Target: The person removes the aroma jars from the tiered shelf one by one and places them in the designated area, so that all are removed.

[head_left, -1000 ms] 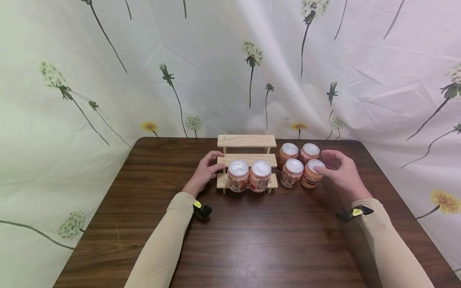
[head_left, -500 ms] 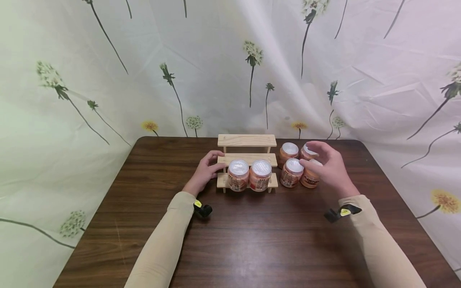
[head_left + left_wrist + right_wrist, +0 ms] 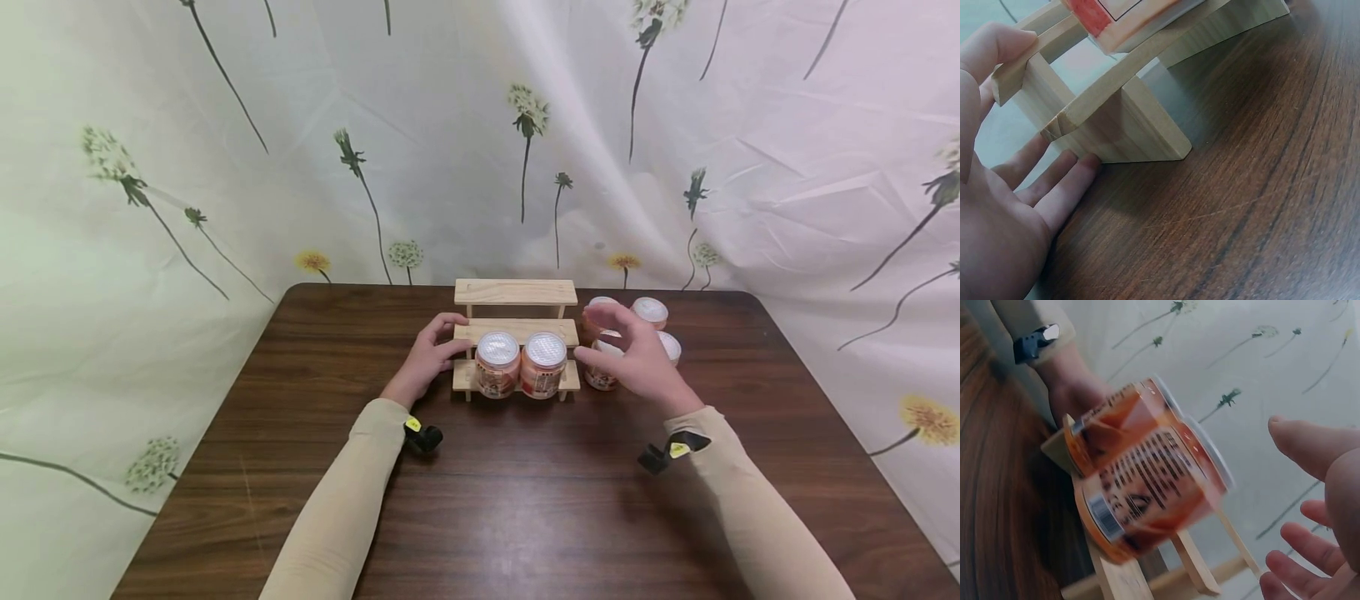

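A three-step wooden rack [image 3: 514,292] stands on the table. On its lowest step two orange jars with silvery lids sit side by side, a left jar [image 3: 498,350] and a right jar [image 3: 545,350]. My left hand [image 3: 429,354] holds the rack's left end, with thumb and forefinger at the middle step. In the left wrist view its other fingers [image 3: 1063,194] touch the side panel near the tabletop. Fingers spread and holding nothing, my right hand [image 3: 633,354] hovers just right of the rack. The right wrist view shows that hand's thumb [image 3: 1300,447] apart from the labelled jar [image 3: 1147,494].
Several similar jars stand right of the rack, partly hidden behind my right hand; a back jar [image 3: 649,312] and a front one [image 3: 670,346] show. Behind the dark wooden table [image 3: 510,500] hangs a dandelion-print curtain [image 3: 450,167].
My right hand has moved left, from the right side of the loose jars across them toward the rack, carrying nothing. The left hand and the two jars on the rack have stayed put.
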`<state>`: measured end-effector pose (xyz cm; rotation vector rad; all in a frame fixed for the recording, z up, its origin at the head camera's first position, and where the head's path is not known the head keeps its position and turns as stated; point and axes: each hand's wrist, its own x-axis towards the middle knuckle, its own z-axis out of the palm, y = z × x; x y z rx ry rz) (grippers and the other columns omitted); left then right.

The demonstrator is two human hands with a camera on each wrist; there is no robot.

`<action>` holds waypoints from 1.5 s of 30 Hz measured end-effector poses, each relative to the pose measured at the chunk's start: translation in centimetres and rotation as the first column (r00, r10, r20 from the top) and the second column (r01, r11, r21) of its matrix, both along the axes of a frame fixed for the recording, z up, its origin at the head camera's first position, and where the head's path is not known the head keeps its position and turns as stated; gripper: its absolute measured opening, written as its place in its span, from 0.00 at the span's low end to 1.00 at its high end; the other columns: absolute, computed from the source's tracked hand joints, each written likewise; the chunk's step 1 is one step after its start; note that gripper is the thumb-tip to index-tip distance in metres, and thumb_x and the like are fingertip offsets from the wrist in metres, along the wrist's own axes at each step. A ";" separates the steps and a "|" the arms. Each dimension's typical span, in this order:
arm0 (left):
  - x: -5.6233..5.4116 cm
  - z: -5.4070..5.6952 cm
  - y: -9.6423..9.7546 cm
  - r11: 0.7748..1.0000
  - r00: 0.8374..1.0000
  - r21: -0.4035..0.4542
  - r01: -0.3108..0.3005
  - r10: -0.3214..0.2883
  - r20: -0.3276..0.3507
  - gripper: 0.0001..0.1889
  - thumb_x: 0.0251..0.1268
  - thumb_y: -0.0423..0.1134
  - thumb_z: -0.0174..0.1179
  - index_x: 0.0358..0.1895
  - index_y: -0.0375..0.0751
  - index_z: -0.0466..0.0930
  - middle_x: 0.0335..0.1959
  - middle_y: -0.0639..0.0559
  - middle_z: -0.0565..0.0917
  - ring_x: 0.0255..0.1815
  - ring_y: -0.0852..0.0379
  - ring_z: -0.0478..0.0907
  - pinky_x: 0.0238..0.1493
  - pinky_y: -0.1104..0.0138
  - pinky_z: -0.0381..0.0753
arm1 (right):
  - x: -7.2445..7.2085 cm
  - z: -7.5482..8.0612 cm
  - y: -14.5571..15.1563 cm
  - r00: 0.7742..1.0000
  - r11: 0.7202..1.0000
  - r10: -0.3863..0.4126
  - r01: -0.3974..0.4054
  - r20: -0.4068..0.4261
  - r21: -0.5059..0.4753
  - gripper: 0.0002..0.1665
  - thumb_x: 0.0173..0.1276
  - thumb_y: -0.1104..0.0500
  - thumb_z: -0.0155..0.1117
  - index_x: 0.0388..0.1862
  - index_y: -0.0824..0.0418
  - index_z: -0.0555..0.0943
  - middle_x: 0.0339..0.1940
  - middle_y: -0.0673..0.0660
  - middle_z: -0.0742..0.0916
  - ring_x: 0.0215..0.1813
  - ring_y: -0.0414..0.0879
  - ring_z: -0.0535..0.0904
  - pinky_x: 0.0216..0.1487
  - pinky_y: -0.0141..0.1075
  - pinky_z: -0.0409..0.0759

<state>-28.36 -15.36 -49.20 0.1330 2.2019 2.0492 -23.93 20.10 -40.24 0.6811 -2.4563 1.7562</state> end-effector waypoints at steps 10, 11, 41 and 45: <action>0.1 0.0 0.1 1.000 1.000 -0.016 -0.002 0.002 0.001 0.21 0.73 0.41 0.68 0.65 0.49 0.75 0.70 0.42 0.72 0.59 0.47 0.78 0.49 0.58 0.83 | 0.3 -1.1 -2.6 0.995 0.994 0.081 -0.084 0.049 0.063 0.41 0.62 0.59 0.83 0.71 0.65 0.74 0.68 0.67 0.80 0.67 0.64 0.79 0.67 0.64 0.74; 0.1 0.0 0.1 1.000 1.000 -0.018 -0.002 0.002 0.000 0.22 0.73 0.41 0.68 0.66 0.49 0.75 0.70 0.42 0.71 0.59 0.47 0.78 0.49 0.58 0.83 | 0.3 -1.3 -2.8 0.994 0.994 0.093 -0.096 0.051 0.059 0.41 0.62 0.60 0.83 0.70 0.66 0.74 0.68 0.66 0.80 0.66 0.64 0.80 0.67 0.64 0.74; 0.1 0.1 0.2 1.000 1.000 0.028 0.010 -0.010 0.007 0.23 0.74 0.38 0.66 0.69 0.46 0.74 0.68 0.43 0.75 0.59 0.51 0.76 0.47 0.59 0.85 | 0.4 -2.8 -5.7 0.997 0.999 0.031 -0.029 0.076 -0.021 0.35 0.56 0.65 0.85 0.60 0.64 0.77 0.53 0.59 0.85 0.53 0.49 0.83 0.57 0.37 0.79; 0.2 0.0 0.2 1.000 1.000 0.021 0.003 -0.003 0.000 0.22 0.74 0.38 0.66 0.67 0.46 0.74 0.67 0.42 0.75 0.60 0.49 0.76 0.47 0.59 0.85 | 0.5 -2.9 -5.6 0.997 1.000 0.012 -0.010 0.076 -0.022 0.34 0.55 0.64 0.86 0.57 0.62 0.78 0.51 0.58 0.85 0.52 0.49 0.83 0.58 0.37 0.79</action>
